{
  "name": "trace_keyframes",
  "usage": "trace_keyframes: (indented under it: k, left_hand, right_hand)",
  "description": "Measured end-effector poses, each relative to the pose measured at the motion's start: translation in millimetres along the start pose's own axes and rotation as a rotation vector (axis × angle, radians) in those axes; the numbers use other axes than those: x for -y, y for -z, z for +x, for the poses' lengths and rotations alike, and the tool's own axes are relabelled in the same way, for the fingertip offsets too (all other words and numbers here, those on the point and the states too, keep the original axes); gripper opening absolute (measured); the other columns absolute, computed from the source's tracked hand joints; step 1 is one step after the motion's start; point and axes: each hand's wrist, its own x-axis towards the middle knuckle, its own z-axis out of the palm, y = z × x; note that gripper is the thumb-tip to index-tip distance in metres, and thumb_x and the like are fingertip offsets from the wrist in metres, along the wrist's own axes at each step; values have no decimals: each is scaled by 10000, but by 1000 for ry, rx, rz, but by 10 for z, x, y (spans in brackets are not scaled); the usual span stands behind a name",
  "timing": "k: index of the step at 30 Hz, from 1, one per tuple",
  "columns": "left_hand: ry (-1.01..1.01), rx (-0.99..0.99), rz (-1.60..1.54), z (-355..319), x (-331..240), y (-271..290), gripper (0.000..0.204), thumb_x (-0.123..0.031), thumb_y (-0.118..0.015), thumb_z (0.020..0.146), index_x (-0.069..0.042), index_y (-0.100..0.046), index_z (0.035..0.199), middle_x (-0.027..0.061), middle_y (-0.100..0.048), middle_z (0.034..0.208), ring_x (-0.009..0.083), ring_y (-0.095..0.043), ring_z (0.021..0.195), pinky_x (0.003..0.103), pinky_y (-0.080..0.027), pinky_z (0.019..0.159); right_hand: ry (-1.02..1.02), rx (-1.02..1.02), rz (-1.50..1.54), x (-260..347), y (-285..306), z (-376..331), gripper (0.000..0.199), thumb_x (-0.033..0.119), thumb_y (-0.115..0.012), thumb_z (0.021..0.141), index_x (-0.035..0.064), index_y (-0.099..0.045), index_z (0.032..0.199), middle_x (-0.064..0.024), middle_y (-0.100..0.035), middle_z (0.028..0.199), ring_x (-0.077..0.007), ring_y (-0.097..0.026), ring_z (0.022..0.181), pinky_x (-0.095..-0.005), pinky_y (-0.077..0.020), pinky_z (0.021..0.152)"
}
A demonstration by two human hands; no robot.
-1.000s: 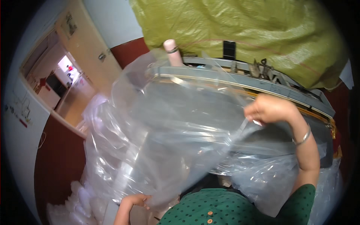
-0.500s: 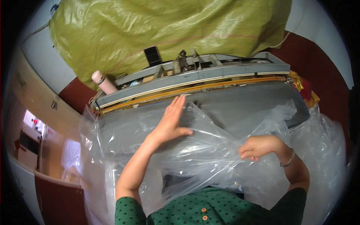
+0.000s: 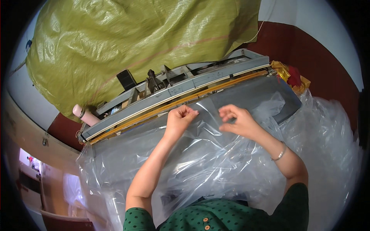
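Observation:
A large sheet of clear plastic film lies wrinkled over the dark grey work table and spills down toward me. My left hand is closed in a pinch on the film near its far edge, just in front of the machine's orange bar. To the right of it, my right hand hovers over the film with thumb and fingers apart, slightly blurred, holding nothing that I can see. A bracelet circles my right wrist.
Along the table's far side runs a grey metal machine frame, with a pink bottle at its left end and a black phone-like slab behind. A yellow-green woven sheet hangs beyond. More clear film heaps up at right.
My left hand has gone from flat and stretched out to a pinch on the film. My right hand has let go of the film and moved up and left. The view has tilted.

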Motion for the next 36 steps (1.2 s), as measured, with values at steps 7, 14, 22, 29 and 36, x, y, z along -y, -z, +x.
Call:
trace_keyframes:
  k: [7, 14, 22, 29, 36]
  left_hand:
    - [-15, -3, 34, -32, -58, 6, 162, -132, -677, 786, -26, -589, 700, -75, -447, 537, 8, -356, 501, 196, -283, 438]
    - [13, 45, -37, -64, 86, 42, 133, -138, -670, 802, -49, -593, 740, -81, -451, 547, 0, -358, 483, 179, -268, 434]
    - [-7, 32, -158, -114, 30, 63, 111, -142, -658, 812, -38, -638, 846, -72, -485, 580, 9, -400, 501, 175, -318, 448]
    - [33, 97, -102, -104, 34, 93, 134, -137, -654, 813, -28, -633, 889, -60, -503, 592, 16, -419, 502, 178, -323, 441]
    - [310, 576, 236, -157, 477, 678, 107, -128, -643, 810, -36, -618, 759, -21, -519, 539, 28, -443, 475, 209, -348, 441]
  right_hand:
    - [-483, 15, 499, 36, -259, 615, 632, 311, -711, 759, -80, -450, 1182, -100, -597, 870, -97, -577, 697, -192, -451, 544]
    - [-461, 246, 657, -240, -313, 605, 648, 586, -575, 771, -13, -511, 1011, -74, -593, 801, -86, -561, 606, -182, -406, 473]
    - [-628, 169, 755, -185, -315, 598, 651, 605, -543, 781, 0, -525, 1023, -63, -594, 814, -98, -567, 645, -191, -403, 510]
    - [-321, 74, 545, -261, -352, 607, 305, 342, -615, 833, 37, -614, 825, -12, -596, 697, -71, -563, 626, -181, -396, 489]
    - [-232, -157, -869, -781, 373, 498, 80, 126, -628, 754, 47, -637, 761, -121, -630, 714, -266, -614, 683, -356, -473, 615]
